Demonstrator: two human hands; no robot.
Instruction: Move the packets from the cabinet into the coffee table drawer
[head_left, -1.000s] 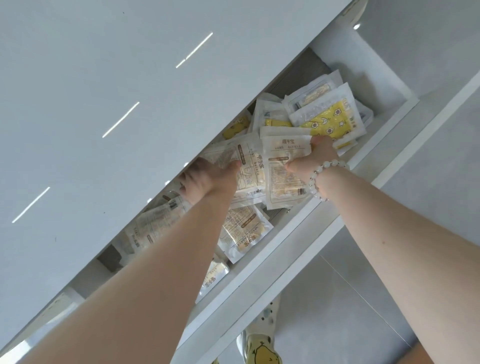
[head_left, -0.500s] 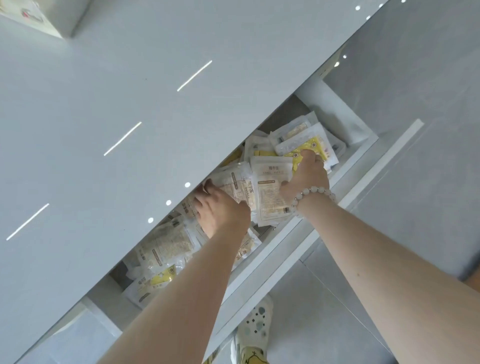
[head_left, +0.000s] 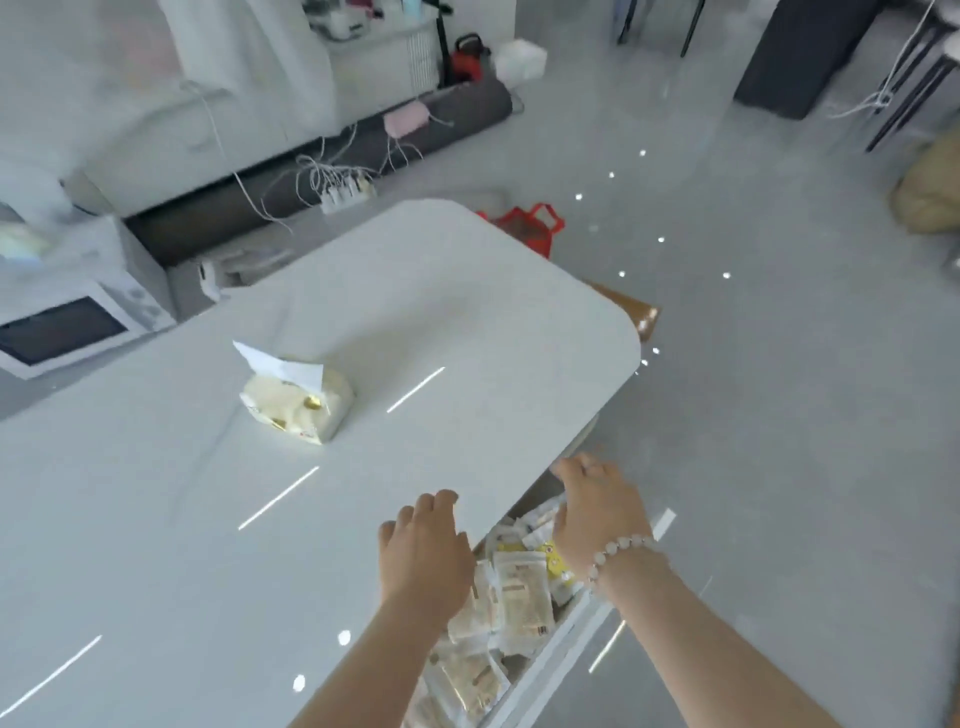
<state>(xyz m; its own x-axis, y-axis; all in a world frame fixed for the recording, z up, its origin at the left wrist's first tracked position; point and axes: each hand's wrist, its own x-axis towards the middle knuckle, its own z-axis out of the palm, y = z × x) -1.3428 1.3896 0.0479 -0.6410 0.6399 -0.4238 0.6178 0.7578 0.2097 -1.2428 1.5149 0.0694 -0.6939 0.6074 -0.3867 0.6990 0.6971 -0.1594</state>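
Whereas half a second ago the view was filled by the underside of the table and the open drawer, it now takes in the whole white coffee table (head_left: 363, 322) across the middle of the frame, with a tissue pack (head_left: 296, 405) left of centre. The drawer (head_left: 561, 649) stands pulled out at the lower right, heaped with packets (head_left: 519, 587) that lie flat and overlapping inside it. Both hands have lifted off that heap. The left hand (head_left: 423, 551) hangs at the table's edge, fingers loosely curled round nothing. The right hand (head_left: 597, 514), a bead bracelet (head_left: 618, 551) on its wrist, hovers above the packets with fingers relaxed and empty. I judge this load delivered; whether more remains in the cabinet cannot be told.
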